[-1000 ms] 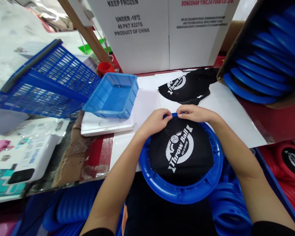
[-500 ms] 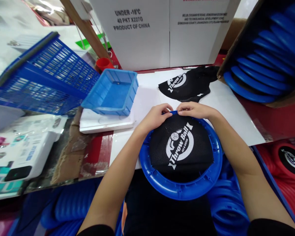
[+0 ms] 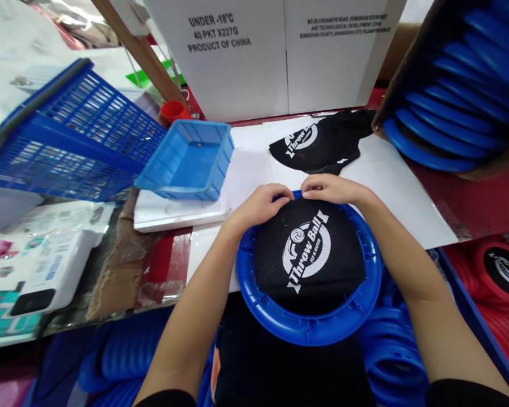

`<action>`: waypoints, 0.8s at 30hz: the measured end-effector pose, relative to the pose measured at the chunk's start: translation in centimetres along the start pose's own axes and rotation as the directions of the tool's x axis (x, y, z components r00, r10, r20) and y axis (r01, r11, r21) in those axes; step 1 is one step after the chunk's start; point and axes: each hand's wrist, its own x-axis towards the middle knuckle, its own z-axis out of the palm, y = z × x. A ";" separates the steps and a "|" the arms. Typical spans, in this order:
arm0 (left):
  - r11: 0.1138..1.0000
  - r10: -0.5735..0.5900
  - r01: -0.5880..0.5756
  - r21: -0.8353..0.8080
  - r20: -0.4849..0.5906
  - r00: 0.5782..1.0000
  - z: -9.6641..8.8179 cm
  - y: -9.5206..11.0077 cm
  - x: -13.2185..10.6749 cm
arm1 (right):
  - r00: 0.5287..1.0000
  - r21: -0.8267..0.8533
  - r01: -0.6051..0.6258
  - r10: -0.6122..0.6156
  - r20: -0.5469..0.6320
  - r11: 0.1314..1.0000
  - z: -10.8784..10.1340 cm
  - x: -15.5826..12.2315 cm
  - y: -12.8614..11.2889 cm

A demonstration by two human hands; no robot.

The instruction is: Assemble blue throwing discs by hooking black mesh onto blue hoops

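A blue plastic ring (image 3: 309,328) lies at the near edge of the white table sheet (image 3: 390,186). Over it sits a black mesh cloth (image 3: 309,254) printed "Throw Ball". My left hand (image 3: 261,204) and my right hand (image 3: 331,189) meet at the ring's far rim, fingers curled and pinching the cloth's top edge against the rim. A second black printed cloth (image 3: 322,144) lies flat on the sheet just beyond my hands.
A light blue tray (image 3: 186,161) rests on a white board at left, beside a dark blue slatted basket (image 3: 68,141). White cartons (image 3: 271,51) stand at the back. A cardboard box of blue rings (image 3: 449,96) sits right. More blue rings (image 3: 390,356) and red rings (image 3: 500,282) lie below.
Both hands stay at the ring's far rim, fingers shifting slightly on the cloth edge. The view has drifted a little; the ring and cloth have barely moved.
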 end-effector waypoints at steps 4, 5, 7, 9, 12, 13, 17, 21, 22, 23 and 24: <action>1.000 0.017 -0.018 0.024 0.036 0.999 -0.3 0.1 -0.2 | 1.000 -0.005 0.010 -0.010 -0.009 1.000 0.2 0.1 0.3; 1.000 0.011 -0.011 0.015 0.033 0.999 -0.3 0.0 -0.2 | 1.000 -0.004 0.012 -0.012 -0.013 1.000 0.2 0.2 0.3; 1.000 -0.008 0.008 -0.013 0.014 1.000 -0.2 -0.2 -0.2 | 1.000 0.002 0.012 -0.012 -0.018 1.000 0.3 0.2 0.5; 0.999 -0.020 0.020 -0.043 -0.004 1.000 -0.1 -0.4 -0.1 | 1.000 0.016 0.014 -0.014 -0.018 1.000 0.3 0.3 0.6; 0.997 -0.022 0.022 -0.073 -0.002 1.000 0.0 -0.6 -0.1 | 1.000 0.038 0.025 -0.024 -0.016 0.999 0.4 0.3 0.5; 0.997 -0.025 0.025 -0.070 0.000 1.000 0.0 -0.6 -0.1 | 1.000 0.043 0.027 -0.026 -0.017 0.999 0.4 0.3 0.5; 1.000 -0.030 0.030 0.002 -0.011 0.999 -0.1 0.0 -0.3 | 1.000 0.063 0.011 -0.009 -0.026 0.998 0.4 0.3 0.2; 0.998 -0.042 0.043 0.048 -0.018 0.999 0.1 0.6 -0.4 | 0.999 0.106 -0.024 0.027 -0.023 0.994 0.5 0.3 0.1; 0.998 -0.055 0.056 0.043 -0.021 0.998 0.1 0.7 -0.5 | 0.999 0.117 -0.038 0.040 -0.021 0.992 0.6 0.4 0.1; 0.997 -0.071 0.072 0.035 -0.026 0.997 0.2 0.8 -0.5 | 0.998 0.125 -0.052 0.055 -0.021 0.991 0.6 0.4 0.2; 0.996 -0.088 0.088 0.026 -0.032 0.996 0.3 0.8 -0.5 | 0.997 0.128 -0.064 0.068 -0.021 0.990 0.6 0.5 0.2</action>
